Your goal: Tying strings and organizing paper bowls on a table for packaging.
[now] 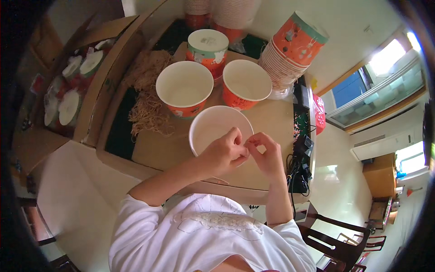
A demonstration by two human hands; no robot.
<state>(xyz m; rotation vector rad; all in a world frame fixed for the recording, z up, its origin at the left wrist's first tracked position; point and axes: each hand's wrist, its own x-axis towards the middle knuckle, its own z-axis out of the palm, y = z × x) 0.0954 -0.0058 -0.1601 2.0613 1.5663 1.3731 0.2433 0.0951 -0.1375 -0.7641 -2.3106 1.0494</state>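
Observation:
A white-lined paper bucket [208,131] stands at the table's near middle, its mouth facing up. My left hand [224,153] is closed over the bucket's near right rim, fingers curled in. Beside it my right hand [266,153] pinches with thumb and forefinger, the tips almost meeting the left hand's. What lies between the fingertips is too small to tell. Beyond this bucket are two more upright ones, a left bucket [185,86] and a right bucket [247,81], with orange-red printed sides. Left of them lies a heap of loose brown cords [152,113].
An upturned bucket [207,43] stands behind. A tall leaning stack of nested buckets [294,45] rises at the back right. Left of the table is an open carton [106,77] with wrapped buckets inside. Black cables [294,170] lie along the right edge; a dark chair [335,238] stands lower right.

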